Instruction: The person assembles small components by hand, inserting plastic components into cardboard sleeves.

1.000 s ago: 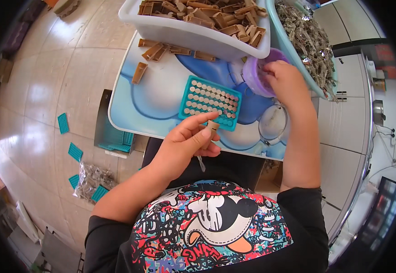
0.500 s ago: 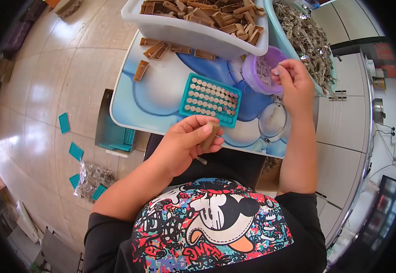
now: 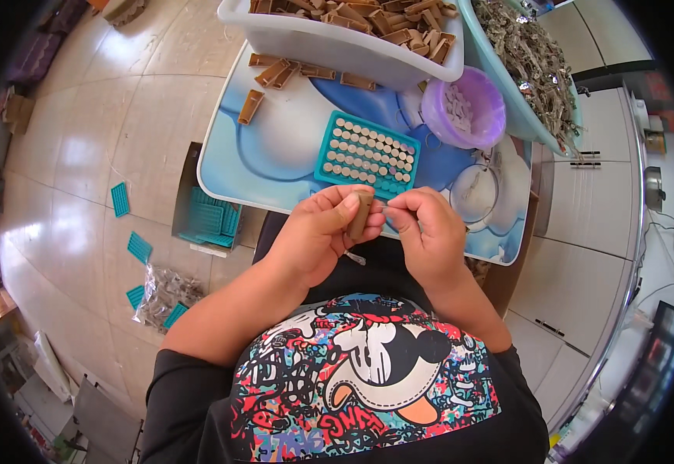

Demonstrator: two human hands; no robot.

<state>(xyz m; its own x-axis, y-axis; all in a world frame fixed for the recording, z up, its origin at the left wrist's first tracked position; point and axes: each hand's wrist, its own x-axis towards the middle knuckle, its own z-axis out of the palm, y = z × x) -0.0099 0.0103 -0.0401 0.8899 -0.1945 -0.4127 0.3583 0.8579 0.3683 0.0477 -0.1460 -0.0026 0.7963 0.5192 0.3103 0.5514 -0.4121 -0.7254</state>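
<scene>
My left hand (image 3: 310,236) is closed round a brown tapered plastic piece (image 3: 360,216), which it holds roughly upright above my lap. Close beside it, my right hand (image 3: 430,228) pinches something small and pale (image 3: 386,206) between thumb and forefinger; its kind is too small to make out. Just beyond my hands lies a teal tray (image 3: 323,158) with rows of small round pale pieces, and its near right slots hold none. A purple bowl (image 3: 472,141) of small whitish pieces stands to the right of the tray.
A white bin (image 3: 352,50) heaped with brown plastic pieces stands at the table's far side, several loose brown pieces (image 3: 279,73) before it. A pale green tub (image 3: 511,93) holds tangled metallic parts. Left on the floor are a box (image 3: 186,193) of teal trays and a clear bag (image 3: 155,298).
My right hand has come from the purple bowl, back and to the left, to beside the brown plastic piece. My left hand still holds that piece.
</scene>
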